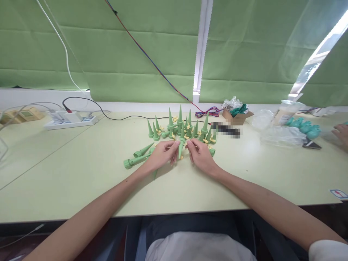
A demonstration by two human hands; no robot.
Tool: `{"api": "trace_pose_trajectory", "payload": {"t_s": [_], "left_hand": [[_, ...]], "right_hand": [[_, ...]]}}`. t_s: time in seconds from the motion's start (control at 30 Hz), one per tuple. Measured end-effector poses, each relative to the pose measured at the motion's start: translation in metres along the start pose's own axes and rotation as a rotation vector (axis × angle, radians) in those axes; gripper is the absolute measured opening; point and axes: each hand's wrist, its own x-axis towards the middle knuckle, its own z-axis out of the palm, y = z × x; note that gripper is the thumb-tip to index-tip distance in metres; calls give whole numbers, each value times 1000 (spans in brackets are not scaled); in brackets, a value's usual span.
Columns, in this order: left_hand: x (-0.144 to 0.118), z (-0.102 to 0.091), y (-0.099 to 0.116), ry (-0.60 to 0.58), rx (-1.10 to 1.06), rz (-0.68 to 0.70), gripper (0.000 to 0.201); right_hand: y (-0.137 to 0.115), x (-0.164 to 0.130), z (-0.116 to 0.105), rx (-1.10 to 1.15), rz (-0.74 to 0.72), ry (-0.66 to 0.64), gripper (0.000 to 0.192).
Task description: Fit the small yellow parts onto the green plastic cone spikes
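Observation:
Between my two hands, a green plastic watering spike points its tip toward me, above the table. My left hand pinches it from the left side. My right hand has thumb and forefinger closed on a small yellow valve at the spike's side; my fingers partly hide it. Just behind my hands, a cluster of similar green spikes stands upright, many with yellow valves. More spikes lie flat to the left, including a long one with a ribbed cap, partly under my left wrist.
A white power strip with plugs sits at the back left. Behind the spikes lie coiled wires and a small cardboard box. Plastic bags, a cup and teal bulb-shaped things are right, near another person's hand.

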Motion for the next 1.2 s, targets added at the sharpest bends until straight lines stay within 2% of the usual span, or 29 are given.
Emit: {"api": "trace_pose_trajectory", "payload": {"t_s": [0.17,0.43,0.57,0.77,0.87,1.0,1.1,1.2], "left_hand": [[-1,-1,-5,-20,11,16,42],[-2,-2,-10,7,123,119,32],[-1,-1,-12,22,173,189,33],[0,0,-11,57,236,218,27],[0,0,-11,15,192,185,27],[1,1,-11,-51,36,78,41],[2,1,-7,-104,-154,-30,54],[2,1,-3,-124,-284,-81,61]], "right_hand": [[0,0,-1,-30,9,-1,41],[2,0,-1,-11,13,-17,44],[4,0,-1,35,5,5,45],[4,-1,1,44,14,54,46],[4,-1,1,73,12,100,45],[5,0,1,72,-20,121,43],[3,-1,1,77,-40,87,42],[0,-2,0,96,-49,17,38]]}}
